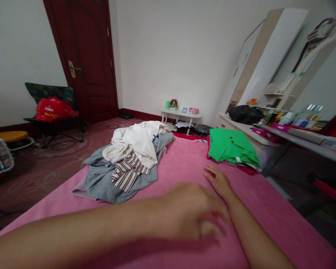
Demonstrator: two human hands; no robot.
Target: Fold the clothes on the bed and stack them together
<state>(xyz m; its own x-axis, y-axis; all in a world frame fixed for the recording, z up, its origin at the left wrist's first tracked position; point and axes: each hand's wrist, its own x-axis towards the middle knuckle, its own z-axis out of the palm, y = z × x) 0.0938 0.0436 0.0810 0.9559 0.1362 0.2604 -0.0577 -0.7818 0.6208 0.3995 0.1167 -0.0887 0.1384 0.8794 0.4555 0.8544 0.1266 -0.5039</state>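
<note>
My left hand reaches across from the left above the pink bedspread. Motion blurs its bent fingers, so I cannot make out whether they are closed. Farther right, my right hand rests low over the bedspread with fingers apart and nothing held. Just beyond it lies a folded green shirt with dark buttons, on top of other folded clothes. To the left is a loose heap: a white garment, a striped brown-and-white cloth and a grey garment underneath.
A dresser with a black bag stands at the right, beside a cluttered table. Past the bed is a low white table. A folding chair with a red bag sits by the dark red door.
</note>
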